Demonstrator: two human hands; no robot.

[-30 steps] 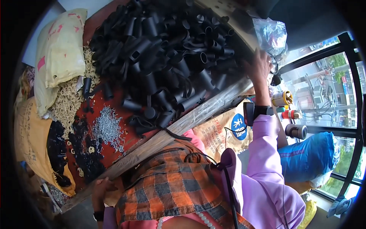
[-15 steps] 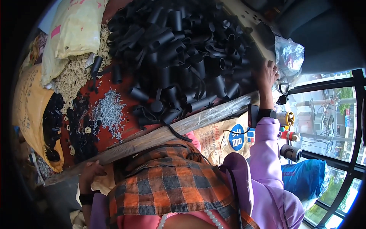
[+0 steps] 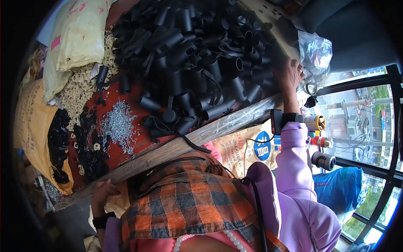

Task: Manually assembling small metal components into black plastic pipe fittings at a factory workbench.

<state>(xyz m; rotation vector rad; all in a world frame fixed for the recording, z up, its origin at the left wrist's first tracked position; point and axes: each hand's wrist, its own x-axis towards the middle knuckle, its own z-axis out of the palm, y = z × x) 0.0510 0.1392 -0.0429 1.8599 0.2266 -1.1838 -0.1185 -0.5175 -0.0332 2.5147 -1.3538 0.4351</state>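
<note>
My right hand [image 3: 289,76] reaches to the right end of the table, beside a clear plastic bag [image 3: 315,50]. Its fingers bend downward, and whatever they grip there is hidden. Left of it lies a large heap of black plastic tube-shaped parts [image 3: 197,63], some with straps attached. Down at the front left, my left hand [image 3: 105,193] hovers by the wooden edge strip [image 3: 184,145] of the table. Its fingers are loosely apart, with nothing visible in them. A pile of small silver screws [image 3: 119,126] lies on the red tabletop [image 3: 115,157], beside small black pieces [image 3: 90,143].
Beige small parts [image 3: 84,90] spill from a pale sack [image 3: 82,38] at the far left. Nearer stands a tan sack [image 3: 35,126] with black pieces at its mouth. A printed paper sack [image 3: 239,153] is below the edge strip. A blue bag [image 3: 338,189] stands by the window.
My right hand has shifted slightly up and left, staying beside the clear bag. My left hand has moved a little to the right and down. The heap looks the same.
</note>
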